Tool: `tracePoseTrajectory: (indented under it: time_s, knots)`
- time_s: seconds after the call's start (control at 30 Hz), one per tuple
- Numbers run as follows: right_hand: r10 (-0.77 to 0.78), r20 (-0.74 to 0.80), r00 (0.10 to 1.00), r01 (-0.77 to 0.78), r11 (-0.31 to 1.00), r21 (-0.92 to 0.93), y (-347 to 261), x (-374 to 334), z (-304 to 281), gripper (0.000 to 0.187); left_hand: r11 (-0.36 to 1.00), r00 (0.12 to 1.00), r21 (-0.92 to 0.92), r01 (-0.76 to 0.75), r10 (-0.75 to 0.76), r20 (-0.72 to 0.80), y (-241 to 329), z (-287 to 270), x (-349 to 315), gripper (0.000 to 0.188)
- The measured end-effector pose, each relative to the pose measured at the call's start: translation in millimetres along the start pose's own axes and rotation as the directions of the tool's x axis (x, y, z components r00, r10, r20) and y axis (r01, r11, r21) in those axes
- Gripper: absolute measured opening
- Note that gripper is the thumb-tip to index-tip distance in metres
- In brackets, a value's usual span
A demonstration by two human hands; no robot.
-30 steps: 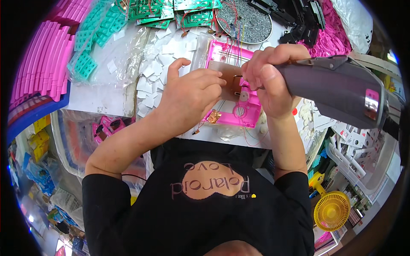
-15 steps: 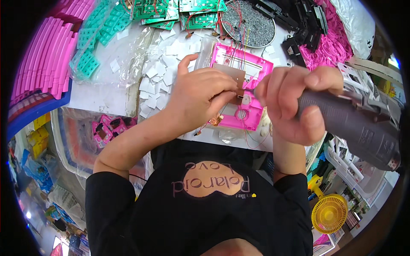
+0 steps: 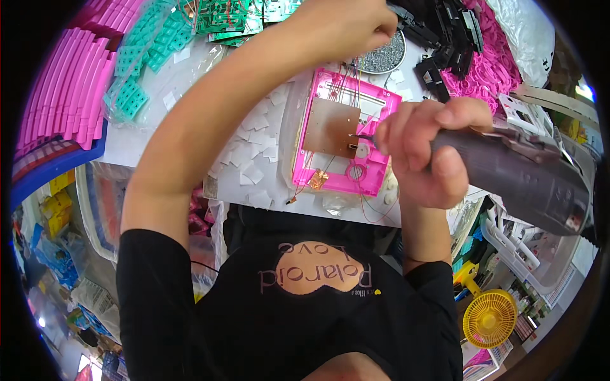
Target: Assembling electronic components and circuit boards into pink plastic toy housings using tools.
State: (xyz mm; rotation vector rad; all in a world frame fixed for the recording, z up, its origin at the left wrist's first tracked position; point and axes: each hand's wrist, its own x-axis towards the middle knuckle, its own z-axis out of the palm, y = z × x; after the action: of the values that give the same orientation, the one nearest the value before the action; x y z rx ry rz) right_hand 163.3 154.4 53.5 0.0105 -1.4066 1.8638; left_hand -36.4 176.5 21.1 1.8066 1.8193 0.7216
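My right hand is wrapped round a dark grey electric screwdriver. Its thin bit points left, the tip over the lower right part of a brown board. That board lies inside a pink plastic case with thin wires, a white round part and a small copper-coloured piece. Over a round bowl of small metal screws, my left hand has its fingers curled together. Whatever they may pinch is hidden, and the hand covers part of the bowl.
White paper squares lie scattered left of the case. Green circuit boards and teal rubber pads are at the far left, beside stacked pink parts. Black parts and pink pieces are heaped far right.
My left hand has left the board and moved up and away to the screw bowl. The case has shifted and turned slightly; the screwdriver has moved a little left and away.
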Motion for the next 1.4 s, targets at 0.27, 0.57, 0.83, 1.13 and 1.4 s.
tracePoseTrajectory:
  time_s: [0.27, 0.57, 0.83, 1.13, 1.4]
  knots:
    - [0.133, -0.027, 0.991, -0.135, 0.980, -0.145, 10.9, -24.3, 14.1, 0.036, 0.807, 0.983, 0.561, -0.184, 0.164, 0.086, -4.5, 23.3, 51.4, 0.020]
    - [0.114, 0.036, 0.993, -0.106, 0.978, -0.178, 21.6, -24.6, 22.8, 0.030, 0.852, 0.970, 0.477, -0.217, 0.244, 0.006, 4.4, 11.2, 41.5, 0.023]
    - [0.101, 0.169, 0.980, -0.051, 0.959, -0.279, 30.1, -27.6, 21.0, 0.027, 0.928, 0.809, 0.202, -0.314, 0.373, -0.454, 21.6, -21.2, -68.8, 0.016]
    - [0.057, 0.207, 0.977, -0.056, 0.998, -0.012, 5.6, -2.1, 22.0, 0.037, 0.972, 0.940, -0.102, -0.212, 0.174, -0.293, 3.2, 37.9, -169.1, 0.009]
    - [-0.009, 0.197, 0.980, 0.008, 1.000, 0.006, 23.5, 4.4, 20.8, 0.036, 0.990, 0.916, -0.021, -0.139, 0.121, -0.383, 4.0, 43.7, -171.4, 0.017]
